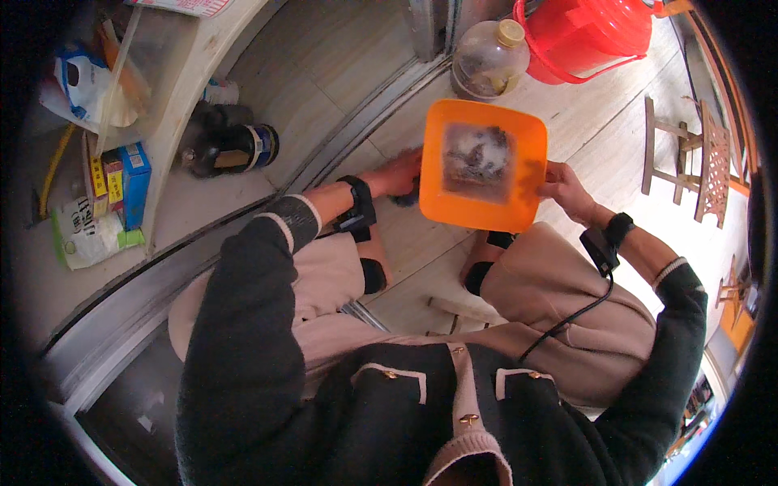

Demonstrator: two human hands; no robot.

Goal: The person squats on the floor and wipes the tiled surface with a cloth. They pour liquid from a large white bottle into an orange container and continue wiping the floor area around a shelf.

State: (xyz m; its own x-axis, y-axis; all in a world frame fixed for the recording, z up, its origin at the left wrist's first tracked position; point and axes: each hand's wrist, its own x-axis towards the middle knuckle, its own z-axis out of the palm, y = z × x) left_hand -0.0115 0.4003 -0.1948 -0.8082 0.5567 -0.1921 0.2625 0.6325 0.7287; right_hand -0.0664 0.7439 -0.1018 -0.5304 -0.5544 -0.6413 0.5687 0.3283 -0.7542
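Observation:
Between my hands is a square orange plastic container point(527, 182) with rounded corners, seen from above. Blurred whitish and dark contents point(480, 159) lie at its middle; what they are I cannot tell. My right hand point(564, 189) grips the container's right edge, thumb and fingers pinching it. My left hand point(398, 174) is at the container's left edge, its fingertips hidden behind the rim, so its hold cannot be told. A dark blurred thing point(406, 197) shows just below my left hand. Both wrists wear black straps with small devices.
Beyond the container stand a plastic jug with a yellowish cap point(486, 64) and a red bucket point(586, 36). A small wooden chair point(687, 158) lies to the right. At left, a metal door track point(364, 115), a dark bottle point(234, 147), boxes point(135, 185) and a plastic bag point(91, 234).

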